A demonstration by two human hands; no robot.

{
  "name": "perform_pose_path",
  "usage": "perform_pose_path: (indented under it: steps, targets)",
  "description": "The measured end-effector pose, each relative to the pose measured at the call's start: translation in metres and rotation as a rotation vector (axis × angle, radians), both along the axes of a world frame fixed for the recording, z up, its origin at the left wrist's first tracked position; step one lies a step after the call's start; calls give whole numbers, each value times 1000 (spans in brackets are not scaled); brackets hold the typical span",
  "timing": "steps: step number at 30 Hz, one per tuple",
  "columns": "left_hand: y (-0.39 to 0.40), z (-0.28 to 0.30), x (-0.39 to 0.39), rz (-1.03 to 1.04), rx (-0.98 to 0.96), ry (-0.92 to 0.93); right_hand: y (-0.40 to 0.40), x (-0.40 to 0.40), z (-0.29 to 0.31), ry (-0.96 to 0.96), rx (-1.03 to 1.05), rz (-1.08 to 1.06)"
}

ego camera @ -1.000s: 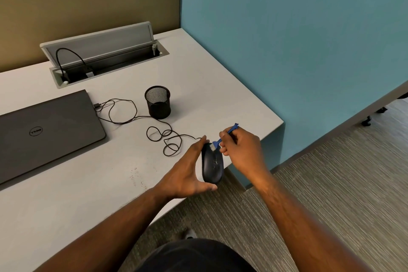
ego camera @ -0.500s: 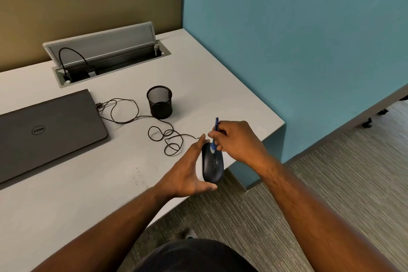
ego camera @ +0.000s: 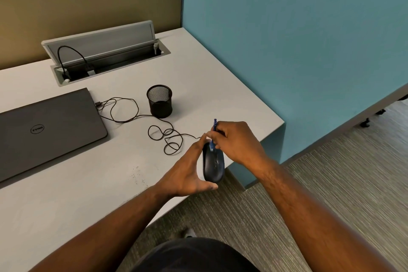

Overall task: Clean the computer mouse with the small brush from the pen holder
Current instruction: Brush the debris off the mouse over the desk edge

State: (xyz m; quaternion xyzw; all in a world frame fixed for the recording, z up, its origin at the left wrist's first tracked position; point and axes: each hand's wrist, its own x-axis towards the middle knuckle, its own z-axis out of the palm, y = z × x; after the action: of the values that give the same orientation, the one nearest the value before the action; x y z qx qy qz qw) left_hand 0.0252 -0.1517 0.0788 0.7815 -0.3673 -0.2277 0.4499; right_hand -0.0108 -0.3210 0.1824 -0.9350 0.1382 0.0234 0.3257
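The brushing step is in hand. The dark, oval plastic computer mouse (ego camera: 213,164) is held up off the pale grey desk top (ego camera: 92,183), just past its near edge, in the person's left hand (ego camera: 187,174): the thumb lies along the mouse's near end and the fingers reach around its far side, curled against it, so the hand cradles it from the left with the button face turned up toward the camera. The right hand (ego camera: 235,142) pinches the small blue plastic brush (ego camera: 213,134) between thumb and forefinger, the other fingers folded in close; the handle stands nearly upright and the bristle end touches, or all but touches, the front of the mouse near the scroll wheel, though the exact contact is too small to tell. The mouse's thin black cable (ego camera: 163,137) trails in loose loops across the desk toward the closed grey laptop (ego camera: 46,130). The black wire-mesh pen holder (ego camera: 159,101) stands upright behind the loops and looks empty, so fetching the brush seems done. The next move, as I judge it, calls for short, light strokes along the wheel groove and button seams, with the left hand keeping the mouse steady and turning it to offer the sides, minding that the cable does not tug.
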Motion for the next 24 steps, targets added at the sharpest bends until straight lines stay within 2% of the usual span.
perform_pose_path:
  steps: [3,7,14,22,24]
  targets:
    - [1,-1,4,4,13,-2,2,0,0,-30,-4,-13]
    - [5,-3,3,6,43,1,-1,4,-6,39,1,-38]
    - [9,-4,5,13,55,-4,-17,7,-19,-76,297,-275]
    - [14,-4,8,14,38,-22,-21,2,-34,44,539,-386]
    - [14,-4,10,24,34,-18,-20,0,-34,11,566,-404]
